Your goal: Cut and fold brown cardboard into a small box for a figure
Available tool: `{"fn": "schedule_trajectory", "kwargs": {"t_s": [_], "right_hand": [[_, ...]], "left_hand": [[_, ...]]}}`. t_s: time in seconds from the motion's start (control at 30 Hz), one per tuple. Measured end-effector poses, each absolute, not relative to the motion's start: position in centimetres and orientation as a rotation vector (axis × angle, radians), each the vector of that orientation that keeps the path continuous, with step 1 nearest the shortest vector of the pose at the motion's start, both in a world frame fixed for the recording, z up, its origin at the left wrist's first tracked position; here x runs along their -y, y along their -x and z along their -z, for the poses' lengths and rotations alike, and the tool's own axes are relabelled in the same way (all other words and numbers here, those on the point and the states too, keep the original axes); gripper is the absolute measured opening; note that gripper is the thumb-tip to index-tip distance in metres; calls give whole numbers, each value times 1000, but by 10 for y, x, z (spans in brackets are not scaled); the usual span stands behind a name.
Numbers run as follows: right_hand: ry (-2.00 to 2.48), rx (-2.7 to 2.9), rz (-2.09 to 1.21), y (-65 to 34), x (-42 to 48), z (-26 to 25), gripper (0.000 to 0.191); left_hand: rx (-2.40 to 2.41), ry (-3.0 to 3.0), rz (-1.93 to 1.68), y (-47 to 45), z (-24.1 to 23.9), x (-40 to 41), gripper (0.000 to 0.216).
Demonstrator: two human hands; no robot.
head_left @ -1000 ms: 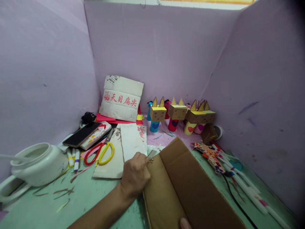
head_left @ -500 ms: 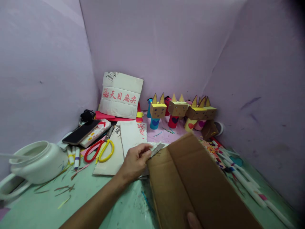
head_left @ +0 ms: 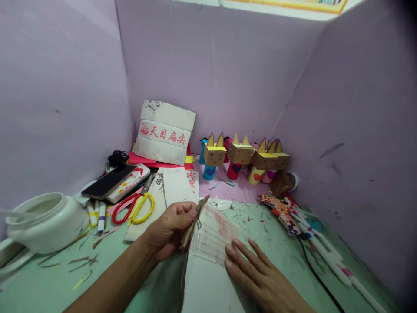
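A piece of cardboard [head_left: 210, 278] lies in front of me with its white side up, smeared with faint reddish print near the far end. My left hand [head_left: 171, 230] pinches a brown, frayed flap at its left edge, thumb on top. That flap stands up, seen nearly edge-on. My right hand [head_left: 260, 276] rests on the right side of the cardboard, palm down, its fingers stretched out. Left of my left hand are scissors [head_left: 143, 208] with one red and one yellow handle, lying on more white cardboard [head_left: 179, 187].
Several box-headed paper figures [head_left: 215, 155] stand along the back. A printed cardboard sheet [head_left: 164, 132] leans at the back wall. On the left are a phone [head_left: 109, 180], markers [head_left: 101, 217] and a white pot [head_left: 48, 221]. A patterned glue gun [head_left: 282, 213] and white sticks [head_left: 332, 258] lie right.
The cardboard has turned from its brown face to its white face and sits lower. My right hand has come into full view on it. My left hand now grips the flap at its left edge.
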State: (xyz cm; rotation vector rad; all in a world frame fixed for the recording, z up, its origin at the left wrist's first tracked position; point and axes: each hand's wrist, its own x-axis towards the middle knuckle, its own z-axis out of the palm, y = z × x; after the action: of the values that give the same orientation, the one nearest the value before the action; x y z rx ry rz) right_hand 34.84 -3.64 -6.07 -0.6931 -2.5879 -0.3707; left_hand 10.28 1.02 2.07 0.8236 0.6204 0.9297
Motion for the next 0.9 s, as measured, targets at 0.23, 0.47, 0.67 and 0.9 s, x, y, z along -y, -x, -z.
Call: {"fn": "schedule_trajectory", "kwargs": {"t_s": [0.23, 0.47, 0.67, 0.9], "right_hand": [[1065, 1874, -433, -333, 18, -3, 48], [1030, 1986, -686, -314, -12, -70, 43], [1003, 1647, -407, -307, -4, -60, 31], [672, 1341, -1261, -297, 14, -2, 55]], "left_hand": [[-405, -897, -895, -96, -67, -3, 20], [-336, -935, -802, -116, -60, -17, 28], [-610, -1545, -693, -110, -112, -16, 27], [-1192, -1830, -608, -153, -100, -7, 8]]}}
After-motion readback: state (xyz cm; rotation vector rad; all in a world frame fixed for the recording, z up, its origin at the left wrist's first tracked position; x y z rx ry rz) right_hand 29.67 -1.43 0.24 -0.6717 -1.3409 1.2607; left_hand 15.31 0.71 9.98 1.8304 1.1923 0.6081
